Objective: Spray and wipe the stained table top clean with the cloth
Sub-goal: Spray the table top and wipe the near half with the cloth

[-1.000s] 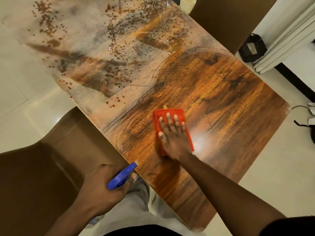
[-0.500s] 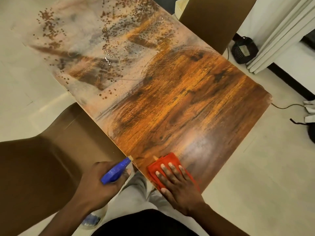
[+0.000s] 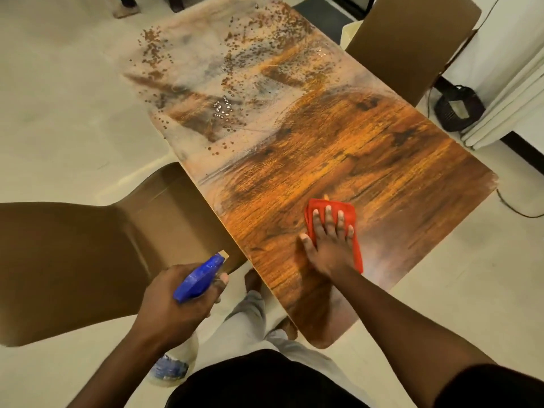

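The left hand [image 3: 173, 301] is nearest, off the table's near-left edge. Its fingers are curled round the neck of a bottle [image 3: 200, 278]. The blue spray head points up and away, and the clear body hangs below the wrist. Left of it stands a brown chair [image 3: 73, 260].

The right hand [image 3: 329, 245] lies flat on the red cloth [image 3: 319, 205], fingers straight and spread, pressing it to the table [image 3: 382, 160]. The cloth sits on the near half, towards the right edge, where the wood grain shows clearly.

The far half is covered in a pale film with brown specks and a cluster of droplets [image 3: 223, 107]. A second chair [image 3: 406, 39] stands at the far-right side.
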